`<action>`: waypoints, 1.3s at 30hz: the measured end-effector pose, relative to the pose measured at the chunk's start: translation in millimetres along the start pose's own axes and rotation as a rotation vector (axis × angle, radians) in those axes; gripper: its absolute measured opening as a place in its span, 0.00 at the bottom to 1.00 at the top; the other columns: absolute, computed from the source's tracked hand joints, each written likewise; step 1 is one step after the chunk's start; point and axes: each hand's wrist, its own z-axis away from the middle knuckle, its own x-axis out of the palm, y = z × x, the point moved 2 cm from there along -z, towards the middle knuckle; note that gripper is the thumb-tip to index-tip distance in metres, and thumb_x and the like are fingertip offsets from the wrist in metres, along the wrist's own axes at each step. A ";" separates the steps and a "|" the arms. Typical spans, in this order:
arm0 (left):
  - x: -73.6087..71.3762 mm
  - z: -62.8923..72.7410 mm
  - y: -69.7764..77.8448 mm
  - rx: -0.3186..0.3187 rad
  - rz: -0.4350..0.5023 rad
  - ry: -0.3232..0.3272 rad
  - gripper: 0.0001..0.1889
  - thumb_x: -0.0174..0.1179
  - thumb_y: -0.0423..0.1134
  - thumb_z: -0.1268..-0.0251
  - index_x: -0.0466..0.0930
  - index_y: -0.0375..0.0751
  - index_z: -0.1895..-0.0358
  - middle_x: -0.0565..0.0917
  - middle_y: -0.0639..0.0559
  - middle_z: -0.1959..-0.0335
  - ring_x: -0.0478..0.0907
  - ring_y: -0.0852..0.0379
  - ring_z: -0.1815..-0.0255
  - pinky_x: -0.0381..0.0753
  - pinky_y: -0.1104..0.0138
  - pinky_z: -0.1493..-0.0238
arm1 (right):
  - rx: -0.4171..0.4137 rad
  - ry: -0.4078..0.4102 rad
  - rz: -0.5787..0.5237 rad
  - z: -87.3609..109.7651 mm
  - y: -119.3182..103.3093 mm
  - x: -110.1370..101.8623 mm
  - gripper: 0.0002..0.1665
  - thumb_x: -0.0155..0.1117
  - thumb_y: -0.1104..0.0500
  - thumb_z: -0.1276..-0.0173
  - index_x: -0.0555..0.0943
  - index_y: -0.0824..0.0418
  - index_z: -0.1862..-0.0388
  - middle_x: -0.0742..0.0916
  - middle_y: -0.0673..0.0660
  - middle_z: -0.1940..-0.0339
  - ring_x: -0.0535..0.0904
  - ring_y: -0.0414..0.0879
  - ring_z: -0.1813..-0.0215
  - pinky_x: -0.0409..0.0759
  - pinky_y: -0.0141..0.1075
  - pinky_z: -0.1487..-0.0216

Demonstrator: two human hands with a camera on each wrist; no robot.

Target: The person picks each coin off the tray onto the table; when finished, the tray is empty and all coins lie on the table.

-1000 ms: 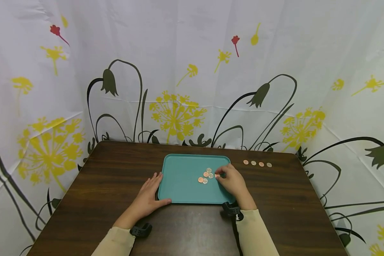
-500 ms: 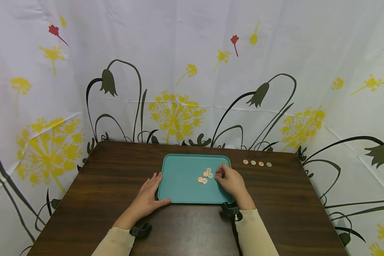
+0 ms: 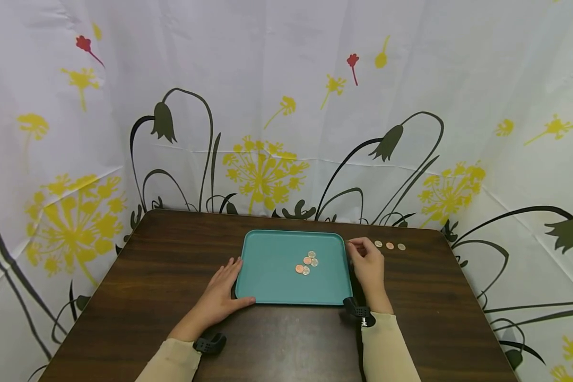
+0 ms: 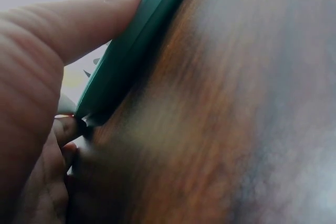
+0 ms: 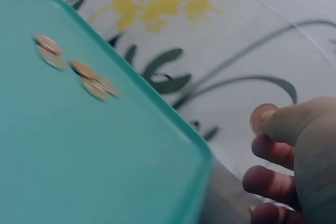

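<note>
My right hand is just past the right rim of a teal tray. Its thumb and fingertips pinch a copper penny, held upright in the right wrist view. Several coins lie inside the tray: a copper penny overlapping a silver coin, and a second little cluster with a copper penny and silver coins. My left hand rests at the tray's near left corner, fingers stretched along the left side. Its thumb lies over the near rim.
To the right of the tray, a row of coins lies along the back of the dark wooden table: a silver coin, a penny and another silver coin. A flowered white curtain hangs behind the table.
My right hand has lifted a penny from the tray and moved right, over the rim. It now covers the row's leftmost penny. My left hand stays put.
</note>
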 end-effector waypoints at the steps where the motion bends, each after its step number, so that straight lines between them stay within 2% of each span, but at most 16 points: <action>1: -0.1 0.1 -0.1 -0.003 -0.001 -0.003 0.60 0.76 0.60 0.33 0.50 0.35 0.10 0.54 0.36 0.09 0.45 0.34 0.07 0.42 0.34 0.11 | 0.003 0.027 0.005 -1.1 2.7 -5.6 0.04 0.76 0.58 0.24 0.92 0.56 0.56 0.90 0.56 0.63 0.81 0.38 0.68 0.79 0.27 0.69; 5: 0.3 -0.4 -0.5 -0.018 0.004 -0.017 0.60 0.76 0.61 0.33 0.49 0.37 0.10 0.53 0.38 0.09 0.43 0.37 0.07 0.40 0.36 0.10 | 0.029 0.129 0.088 -5.2 17.0 -25.7 0.06 0.77 0.60 0.25 0.93 0.62 0.54 0.91 0.60 0.58 0.81 0.43 0.61 0.74 0.23 0.64; 9: -0.3 0.2 0.0 -0.021 0.011 -0.022 0.60 0.76 0.61 0.33 0.49 0.38 0.10 0.52 0.39 0.08 0.42 0.37 0.06 0.40 0.36 0.10 | 0.126 0.177 0.162 -7.3 30.0 -37.0 0.07 0.77 0.59 0.27 0.93 0.62 0.57 0.94 0.60 0.56 0.85 0.47 0.59 0.73 0.24 0.63; 13: -0.9 0.9 1.0 -0.010 0.009 -0.017 0.60 0.75 0.61 0.33 0.49 0.36 0.10 0.53 0.38 0.09 0.43 0.36 0.07 0.40 0.35 0.11 | 0.224 0.145 0.204 -6.3 37.3 -39.0 0.10 0.77 0.54 0.27 0.92 0.60 0.58 0.94 0.60 0.61 0.85 0.51 0.60 0.75 0.33 0.62; 17: -0.9 1.8 2.3 -0.002 0.010 -0.009 0.60 0.75 0.61 0.32 0.50 0.35 0.10 0.53 0.37 0.09 0.43 0.35 0.07 0.41 0.34 0.11 | 0.271 0.081 0.239 -4.6 37.5 -36.7 0.13 0.77 0.49 0.26 0.90 0.58 0.57 0.93 0.59 0.63 0.85 0.53 0.61 0.75 0.39 0.61; 21: -0.7 2.0 2.3 -0.003 0.003 -0.007 0.60 0.75 0.61 0.32 0.50 0.35 0.10 0.53 0.37 0.09 0.43 0.35 0.07 0.41 0.34 0.11 | 0.273 0.041 0.303 -4.0 35.3 -34.0 0.14 0.76 0.47 0.25 0.88 0.57 0.56 0.92 0.58 0.63 0.86 0.55 0.60 0.75 0.43 0.61; 26: -1.3 0.2 2.5 -0.005 -0.003 -0.012 0.60 0.75 0.62 0.32 0.49 0.36 0.10 0.53 0.38 0.09 0.43 0.35 0.07 0.41 0.34 0.11 | 0.252 0.040 0.356 -4.5 31.7 -31.3 0.13 0.74 0.49 0.24 0.87 0.57 0.53 0.91 0.60 0.62 0.85 0.58 0.60 0.76 0.48 0.61; 39: -0.7 2.0 1.7 -0.001 0.000 0.000 0.59 0.76 0.61 0.33 0.51 0.36 0.10 0.54 0.37 0.09 0.44 0.35 0.07 0.42 0.34 0.11 | 0.254 0.060 0.376 -3.2 25.1 -31.3 0.10 0.73 0.53 0.24 0.91 0.59 0.58 0.92 0.59 0.65 0.85 0.56 0.64 0.75 0.45 0.65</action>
